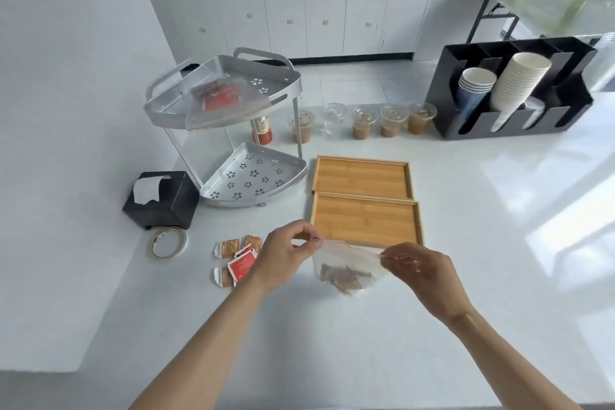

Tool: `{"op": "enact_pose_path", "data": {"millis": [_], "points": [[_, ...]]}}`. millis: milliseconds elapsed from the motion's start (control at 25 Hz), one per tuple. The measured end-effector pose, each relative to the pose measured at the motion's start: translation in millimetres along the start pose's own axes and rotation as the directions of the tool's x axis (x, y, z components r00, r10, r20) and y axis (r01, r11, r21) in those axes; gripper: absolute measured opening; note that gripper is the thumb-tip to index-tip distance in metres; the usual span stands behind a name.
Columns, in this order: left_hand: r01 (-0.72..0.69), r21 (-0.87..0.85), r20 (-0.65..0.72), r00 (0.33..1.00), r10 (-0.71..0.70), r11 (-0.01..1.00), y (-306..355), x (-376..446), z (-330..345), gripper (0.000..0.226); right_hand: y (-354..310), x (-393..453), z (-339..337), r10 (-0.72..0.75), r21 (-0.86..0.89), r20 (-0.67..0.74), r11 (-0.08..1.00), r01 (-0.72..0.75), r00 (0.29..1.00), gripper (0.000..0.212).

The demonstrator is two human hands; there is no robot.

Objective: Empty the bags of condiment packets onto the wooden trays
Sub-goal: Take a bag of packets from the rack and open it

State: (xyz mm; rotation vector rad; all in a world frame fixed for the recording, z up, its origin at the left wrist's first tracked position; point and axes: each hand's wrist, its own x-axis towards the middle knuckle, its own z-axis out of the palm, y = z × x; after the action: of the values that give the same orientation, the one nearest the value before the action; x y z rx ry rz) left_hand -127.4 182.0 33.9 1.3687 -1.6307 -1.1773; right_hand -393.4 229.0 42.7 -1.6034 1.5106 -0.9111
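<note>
Both hands are busy with the same clear bag (346,265): the left hand (283,260) is pinched onto one side of its top edge and the right hand (417,268) is pinched onto the other side, so the mouth is stretched between them. The bag is held just above the white counter (466,210), right in front of the near wooden tray (366,218). A few brown packets (344,276) are bunched at the bottom of it, though the plastic is kinda blurry so a count can't be given. The far wooden tray (362,177) is set touching the near one, and nothing is seen lying on either. Loose packets (238,260), red and brown, are scattered on the counter left of the left hand. A second bag (221,100) with red packets is parked on the top shelf of the metal rack (229,130).
</note>
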Motion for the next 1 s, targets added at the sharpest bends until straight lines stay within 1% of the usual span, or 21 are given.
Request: {"op": "enact_pose_path", "data": {"millis": [160, 240, 360, 440, 520, 560, 600, 640, 680, 720, 760, 800, 920, 1000], "points": [[-0.019, 0.039, 0.106, 0.994, 0.015, 0.999, -6.4, -8.6, 42.9, 0.012, 26.7, -47.0, -14.4, 0.026, -0.1, -0.11, 0.994, -0.037, 0.994, 0.018], [-0.002, 0.039, 0.104, 0.995, -0.002, 0.999, -9.1, -10.9, 58.9, 0.014, 34.7, -59.0, -16.1, -0.005, -0.172, -0.153, 0.985, -0.022, 0.988, 0.015], [0.036, 0.012, 0.085, 0.996, -0.037, 0.999, -5.2, -9.1, 72.0, 0.013, 42.8, -68.8, -15.1, -0.045, -0.198, -0.216, 0.98, 0.001, 0.975, 0.017], [0.037, 0.023, 0.039, 0.999, -0.037, 0.999, 3.2, -5.6, 76.6, 0.012, 45.1, -70.0, -12.5, -0.101, -0.239, -0.255, 0.97, 0.038, 0.962, 0.02], [0.063, 0.068, -0.101, 0.993, -0.056, 0.996, 13.8, -6.0, 82.9, 0.012, 44.6, -69.5, -7.9, -0.172, -0.313, -0.277, 0.946, 0.08, 0.945, 0.023], [0.115, 0.059, -0.178, 0.979, -0.103, 0.992, 20.1, -8.1, 87.0, 0.013, 44.2, -68.7, -5.2, -0.206, -0.348, -0.286, 0.932, 0.099, 0.936, 0.023], [0.195, 0.001, -0.207, 0.96, -0.191, 0.981, 26.2, -11.4, 91.4, 0.014, 44.5, -68.1, -2.4, -0.244, -0.38, -0.294, 0.917, 0.122, 0.924, 0.023], [0.291, -0.083, -0.164, 0.939, -0.301, 0.953, 32.0, -15.6, 95.6, 0.019, 45.1, -67.6, 0.8, -0.285, -0.406, -0.297, 0.902, 0.15, 0.911, 0.022], [0.393, -0.148, -0.059, 0.913, -0.405, 0.908, 37.1, -20.3, 99.1, 0.025, 46.0, -67.4, 4.0, -0.328, -0.427, -0.291, 0.885, 0.185, 0.899, 0.02], [0.481, -0.165, 0.059, 0.876, -0.479, 0.861, 41.7, -24.9, 102.2, 0.031, 46.5, -67.9, 7.0, -0.364, -0.443, -0.283, 0.87, 0.216, 0.887, 0.016], [0.541, -0.151, 0.141, 0.84, -0.524, 0.827, 45.4, -28.3, 104.6, 0.033, 47.3, -68.1, 10.2, -0.39, -0.452, -0.271, 0.859, 0.242, 0.88, 0.013], [0.568, -0.14, 0.173, 0.821, -0.545, 0.811, 47.0, -30.2, 106.7, 0.033, 47.9, -68.2, 12.9, -0.404, -0.457, -0.258, 0.851, 0.257, 0.878, 0.011], [0.573, -0.144, 0.134, 0.819, -0.558, 0.807, 48.4, -28.6, 110.7, 0.022, 47.8, -67.3, 16.5, -0.419, -0.463, -0.199, 0.837, 0.292, 0.886, 0.008], [0.571, -0.126, 0.118, 0.821, -0.559, 0.811, 48.0, -26.5, 110.5, 0.016, 47.4, -66.3, 13.0, -0.404, -0.441, -0.105, 0.838, 0.321, 0.909, 0.003]]}}
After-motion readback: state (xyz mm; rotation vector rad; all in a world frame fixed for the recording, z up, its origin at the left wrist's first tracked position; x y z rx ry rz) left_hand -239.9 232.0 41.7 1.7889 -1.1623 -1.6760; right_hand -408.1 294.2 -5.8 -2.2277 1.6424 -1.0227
